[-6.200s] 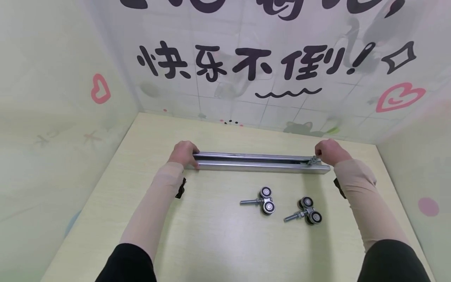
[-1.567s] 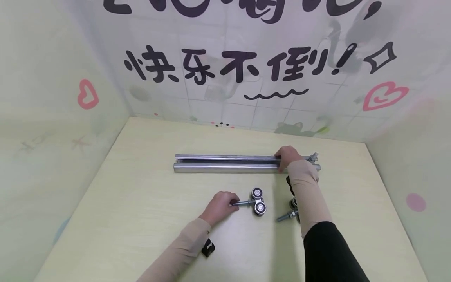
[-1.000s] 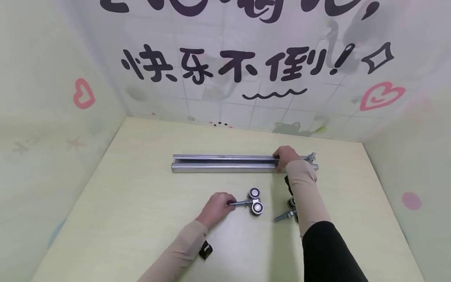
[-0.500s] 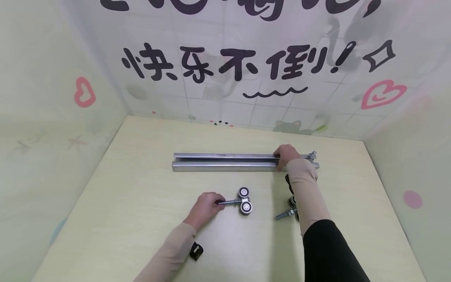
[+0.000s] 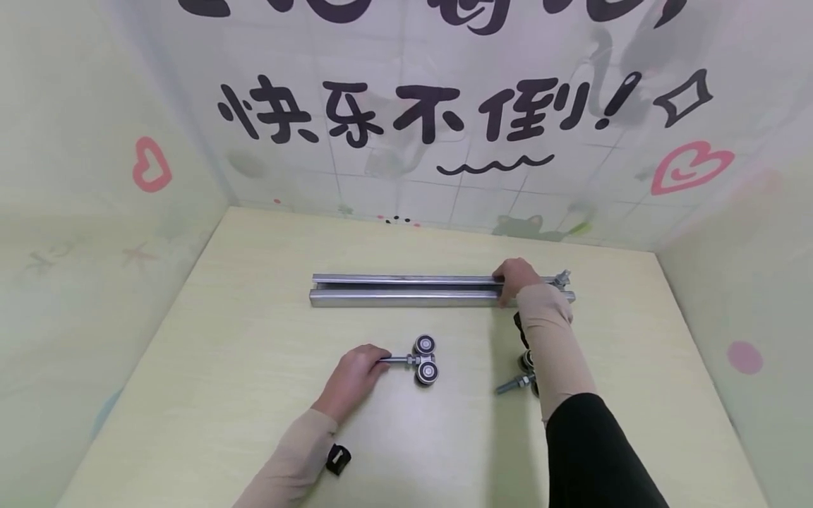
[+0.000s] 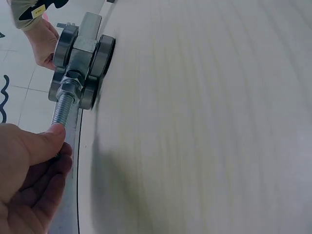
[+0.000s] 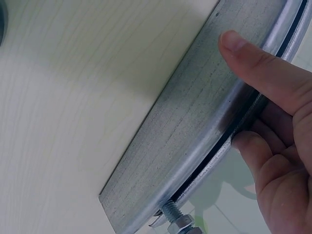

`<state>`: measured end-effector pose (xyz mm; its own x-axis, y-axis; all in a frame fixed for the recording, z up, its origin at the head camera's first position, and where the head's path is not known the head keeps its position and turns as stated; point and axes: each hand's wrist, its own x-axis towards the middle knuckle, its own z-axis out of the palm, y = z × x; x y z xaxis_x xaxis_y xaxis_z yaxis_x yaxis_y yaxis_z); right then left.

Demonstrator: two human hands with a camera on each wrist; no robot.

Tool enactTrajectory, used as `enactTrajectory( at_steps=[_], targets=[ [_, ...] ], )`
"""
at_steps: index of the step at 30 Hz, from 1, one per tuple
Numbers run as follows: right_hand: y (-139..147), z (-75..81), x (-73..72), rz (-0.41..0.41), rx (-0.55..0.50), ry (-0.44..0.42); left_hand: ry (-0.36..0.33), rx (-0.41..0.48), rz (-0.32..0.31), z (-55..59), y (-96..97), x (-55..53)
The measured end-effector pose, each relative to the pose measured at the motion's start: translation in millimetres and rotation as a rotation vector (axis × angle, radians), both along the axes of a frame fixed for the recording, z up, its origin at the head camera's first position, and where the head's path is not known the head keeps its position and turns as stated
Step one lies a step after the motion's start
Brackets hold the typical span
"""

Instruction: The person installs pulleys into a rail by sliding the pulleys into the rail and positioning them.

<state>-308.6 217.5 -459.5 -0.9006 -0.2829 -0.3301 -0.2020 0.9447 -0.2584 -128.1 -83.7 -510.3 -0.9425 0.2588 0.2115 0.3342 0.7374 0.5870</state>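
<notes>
My left hand (image 5: pixel 356 377) pinches the threaded bolt of a roller trolley (image 5: pixel 425 360) between thumb and fingers. In the left wrist view the trolley's wheels (image 6: pixel 66 46) point away from the hand, beside the table surface. My right hand (image 5: pixel 516 279) grips a slotted metal rail (image 5: pixel 406 299) near its right end, thumb on the near wall and fingers over the far side. A bolt with nuts (image 7: pixel 180 222) sticks out of the slot at that end; whatever it joins inside the rail is hidden.
Another roller trolley (image 5: pixel 524 382) lies on the table (image 5: pixel 254 395), partly covered by the right sleeve. Behind the table stands a printed wall (image 5: pixel 406 190), with side walls left and right.
Earlier, both hands were at the rail's ends. Since then the right hand has shifted inward along it, and the left has taken hold of a trolley's bolt and drawn it leftward.
</notes>
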Motion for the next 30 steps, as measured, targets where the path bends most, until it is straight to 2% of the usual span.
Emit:
enactTrajectory(
  at_steps=[9, 17, 23, 30],
  targets=[
    [-0.8, 3.0, 0.9, -0.02, 0.018, -0.01, 0.192, 0.023, -0.021, 12.1, -2.9, -1.8],
    [-0.1, -0.5, 0.5, -0.037, 0.017, -0.018, 0.328, 0.076, -0.084, 22.7, 9.8, -7.7],
    [0.3, -1.6, 1.0, -0.025, 0.012, -0.001, 0.35, 0.107, -0.142, 30.3, 28.0, -13.3],
    [-1.3, -1.4, 1.0, -0.015, 0.012, -0.006, 0.349, 0.019, -0.203, 36.5, 48.9, -19.6]
  ],
)
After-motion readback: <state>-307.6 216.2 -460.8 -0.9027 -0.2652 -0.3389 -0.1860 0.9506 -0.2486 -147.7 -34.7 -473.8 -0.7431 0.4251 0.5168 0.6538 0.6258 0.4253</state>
